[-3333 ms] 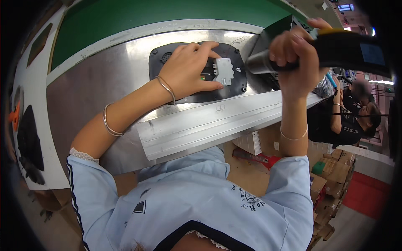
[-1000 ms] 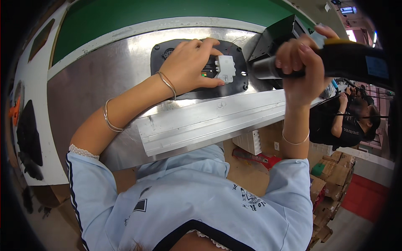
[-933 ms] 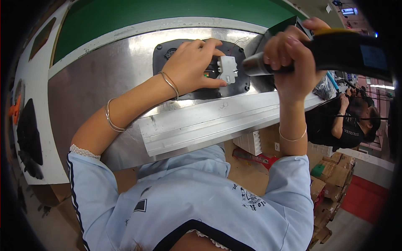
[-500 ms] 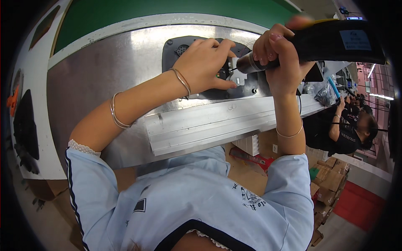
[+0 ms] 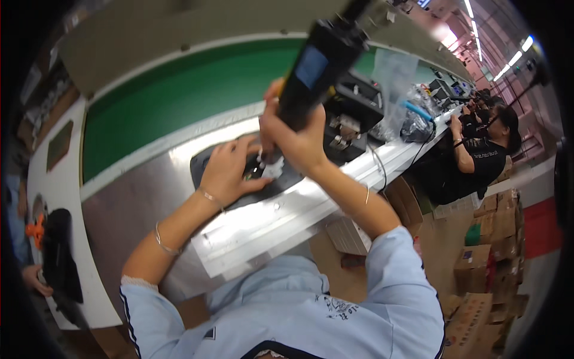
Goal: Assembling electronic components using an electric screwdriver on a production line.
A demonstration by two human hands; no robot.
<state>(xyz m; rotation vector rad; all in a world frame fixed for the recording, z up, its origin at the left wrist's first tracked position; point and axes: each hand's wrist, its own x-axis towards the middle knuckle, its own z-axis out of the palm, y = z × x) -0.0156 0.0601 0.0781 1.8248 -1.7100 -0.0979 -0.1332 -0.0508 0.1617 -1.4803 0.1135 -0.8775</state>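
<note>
The right hand [image 5: 299, 140] is wrapping fully around the lower barrel of a black electric screwdriver [image 5: 317, 66], which is standing nearly upright with its tip pointing down, just in front of the left fingers. The left hand [image 5: 230, 170] is lying flat, fingers spread, on a black moulded panel [image 5: 206, 164] that is resting on the steel work surface [image 5: 137, 203] directly below both hands. A small white part [image 5: 272, 169] is showing between the two hands, at the driver tip; whether the bit is seated in a fastener cannot be told.

The driver is probably rigid and moderately heavy, top-weighted by its body; the low grip near the nose is likely giving the best control. The panel appears stiff, light and liable to slide on the smooth steel, so flat palm pressure close to the driving point seems suitable.

Beyond the hands, a green conveyor belt [image 5: 179, 96] is running across. To the right, a co-worker [image 5: 478, 155] in dark clothing is working at the bench.
</note>
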